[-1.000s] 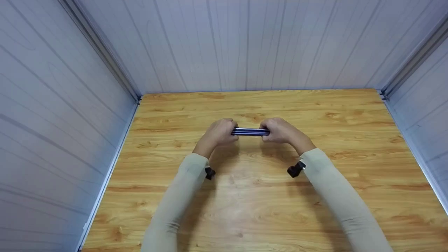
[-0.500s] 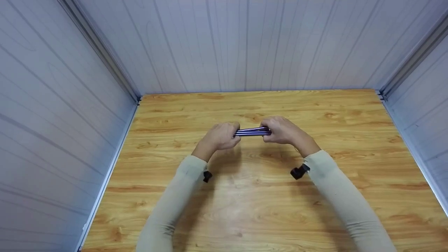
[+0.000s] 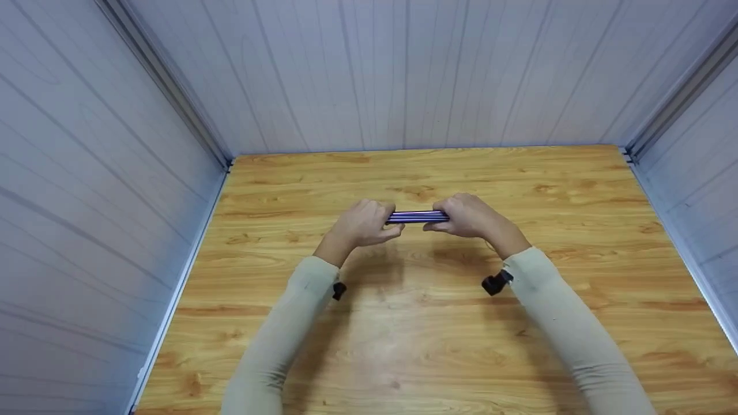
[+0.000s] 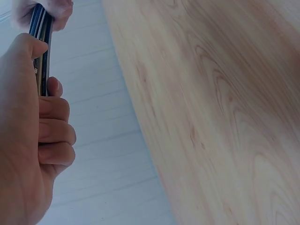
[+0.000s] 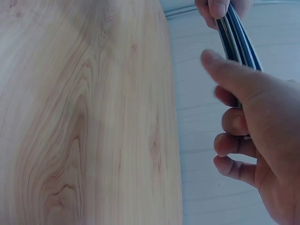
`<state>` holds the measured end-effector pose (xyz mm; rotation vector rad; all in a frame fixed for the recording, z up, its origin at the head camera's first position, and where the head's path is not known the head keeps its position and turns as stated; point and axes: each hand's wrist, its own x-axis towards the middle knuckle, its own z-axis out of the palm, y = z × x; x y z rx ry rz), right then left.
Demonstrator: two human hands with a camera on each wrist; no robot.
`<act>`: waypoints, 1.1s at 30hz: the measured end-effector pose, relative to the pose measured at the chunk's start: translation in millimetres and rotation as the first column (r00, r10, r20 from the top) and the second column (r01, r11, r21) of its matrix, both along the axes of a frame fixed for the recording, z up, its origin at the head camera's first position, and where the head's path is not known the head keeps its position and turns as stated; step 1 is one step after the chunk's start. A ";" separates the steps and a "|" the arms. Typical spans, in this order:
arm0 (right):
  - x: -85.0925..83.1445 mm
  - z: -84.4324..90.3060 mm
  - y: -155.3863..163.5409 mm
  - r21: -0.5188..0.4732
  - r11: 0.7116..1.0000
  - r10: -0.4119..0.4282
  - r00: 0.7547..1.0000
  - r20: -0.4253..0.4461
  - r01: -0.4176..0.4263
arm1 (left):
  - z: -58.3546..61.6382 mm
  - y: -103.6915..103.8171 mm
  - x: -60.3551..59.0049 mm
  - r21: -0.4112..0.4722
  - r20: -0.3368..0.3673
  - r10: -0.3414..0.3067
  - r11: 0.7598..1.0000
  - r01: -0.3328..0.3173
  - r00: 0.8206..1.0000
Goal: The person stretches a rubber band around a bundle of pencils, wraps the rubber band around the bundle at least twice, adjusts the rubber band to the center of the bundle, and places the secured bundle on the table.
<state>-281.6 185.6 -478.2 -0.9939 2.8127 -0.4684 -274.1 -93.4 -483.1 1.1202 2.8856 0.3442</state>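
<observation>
Head view: striped bar (image 3: 418,217) spans both hands' fingers (image 3: 387,229).

bundle of rods (image 3: 418,217): dark blue-purple with pale, shiny lengthwise stripes
surface (image 3: 403,346): warm yellow-orange wood grain with darker brown knots and streaks
sleeves (image 3: 553,323): pale beige, plain
walls (image 3: 403,69): pale grey-white panels with faint vertical lines
wrist mounts (image 3: 496,283): black
</observation>
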 end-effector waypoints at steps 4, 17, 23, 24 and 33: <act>0.0 -2.9 2.0 0.001 1.000 -0.010 1.000 -0.007 0.010 | -1.3 1.5 1.4 -0.047 -0.039 -0.023 0.999 0.021 0.999; 19.2 -22.3 26.9 -0.436 0.889 -0.168 0.985 -0.028 0.139 | 4.4 -28.6 -6.9 0.013 0.099 0.094 0.995 -0.096 0.991; 35.4 -33.2 13.8 -0.718 0.647 -0.165 0.967 0.194 0.255 | 7.3 -36.0 -8.8 0.018 0.129 0.159 0.986 -0.163 0.979; 38.0 -34.4 10.5 -0.742 0.616 -0.139 0.964 0.227 0.264 | 7.5 -35.9 -8.8 0.015 0.132 0.165 0.986 -0.168 0.977; 49.5 -36.6 -7.5 -0.815 0.500 0.026 0.936 0.352 0.293 | 9.6 -30.1 -8.7 0.017 0.103 0.155 0.987 -0.158 0.983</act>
